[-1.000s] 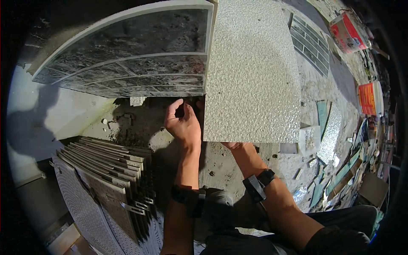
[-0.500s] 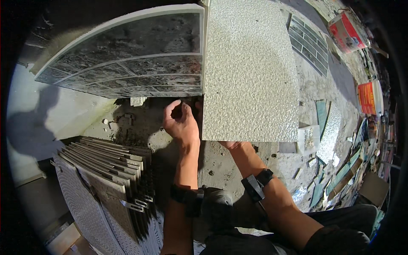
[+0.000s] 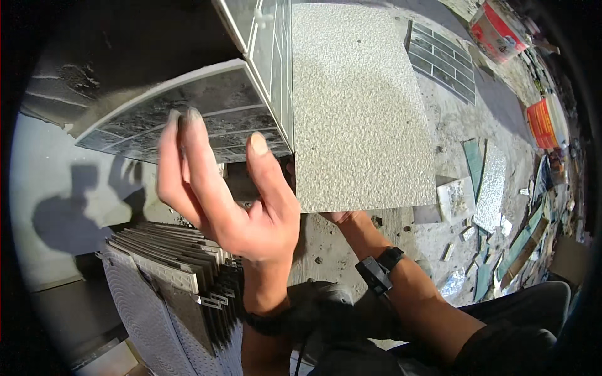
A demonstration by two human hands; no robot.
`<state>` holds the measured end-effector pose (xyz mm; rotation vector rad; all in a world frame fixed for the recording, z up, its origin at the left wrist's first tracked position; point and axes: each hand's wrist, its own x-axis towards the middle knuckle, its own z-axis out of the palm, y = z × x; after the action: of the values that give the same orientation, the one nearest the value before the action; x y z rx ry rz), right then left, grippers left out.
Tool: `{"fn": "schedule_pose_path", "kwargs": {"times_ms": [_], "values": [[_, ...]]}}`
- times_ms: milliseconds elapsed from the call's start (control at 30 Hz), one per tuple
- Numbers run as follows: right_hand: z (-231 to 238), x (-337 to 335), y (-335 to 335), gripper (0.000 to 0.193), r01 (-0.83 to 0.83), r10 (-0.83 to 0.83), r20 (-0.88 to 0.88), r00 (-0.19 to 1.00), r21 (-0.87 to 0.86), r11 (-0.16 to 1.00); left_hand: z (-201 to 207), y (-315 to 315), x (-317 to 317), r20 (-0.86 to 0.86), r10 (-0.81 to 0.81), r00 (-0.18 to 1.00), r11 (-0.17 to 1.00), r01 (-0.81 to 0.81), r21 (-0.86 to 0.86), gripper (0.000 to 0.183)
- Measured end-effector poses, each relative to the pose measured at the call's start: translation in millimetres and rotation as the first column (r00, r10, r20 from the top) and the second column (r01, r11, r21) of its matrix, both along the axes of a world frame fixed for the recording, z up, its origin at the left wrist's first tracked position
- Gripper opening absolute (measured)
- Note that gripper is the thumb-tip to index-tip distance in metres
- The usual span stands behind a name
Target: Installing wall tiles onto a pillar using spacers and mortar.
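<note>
A large cream tile (image 3: 360,119) with a rough, pebbled face fills the middle. Behind its lower edge goes my right hand (image 3: 342,217), which supports the tile; most of its fingers are hidden. My left hand (image 3: 244,219) is raised left of the tile, palm up, thumb and fingers apart and holding nothing. Just beyond its fingertips is the lower face of a box-like structure covered in dark grey brick-pattern tile (image 3: 238,113) with pale joint lines. The structure's upright tiled side (image 3: 276,69) meets the left edge of the cream tile.
A stack of thin tiles (image 3: 169,263) stands on edge at the lower left, beside a pale wall (image 3: 59,188). On the right lie a brick-pattern tile (image 3: 442,61), offcuts (image 3: 489,188) and rubble. Two red-and-white buckets, one upper (image 3: 498,34) and one lower (image 3: 547,122), stand beyond.
My left hand has come up from beneath the tiled structure toward me and its fingers have spread. My right hand stays at the cream tile's lower edge. The view has shifted slightly.
</note>
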<state>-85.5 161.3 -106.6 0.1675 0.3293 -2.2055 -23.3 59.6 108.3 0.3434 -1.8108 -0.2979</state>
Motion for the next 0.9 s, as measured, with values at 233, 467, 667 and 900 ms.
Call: {"fn": "schedule_pose_path", "kwargs": {"times_ms": [233,467,667,900], "values": [[-18,-2,2,0.059,0.006,0.006,0.148,0.989,-0.077,0.997,25,-11,-12,0.108,0.153,0.982,0.979,-0.135,-0.153,0.046],[-28,0,1,0.059,0.004,0.011,0.165,0.986,-0.093,0.996,18,-16,-17,0.077,0.184,0.98,0.966,-0.166,-0.198,0.046],[-28,-1,5,0.058,0.001,0.016,0.165,0.986,-0.101,0.995,17,-19,-21,0.047,0.175,0.983,0.96,-0.16,-0.228,0.052],[-38,-3,7,0.057,-0.013,0.027,0.148,0.989,-0.096,0.995,16,-19,-17,0.022,0.094,0.995,0.987,-0.09,-0.136,0.045]]}}
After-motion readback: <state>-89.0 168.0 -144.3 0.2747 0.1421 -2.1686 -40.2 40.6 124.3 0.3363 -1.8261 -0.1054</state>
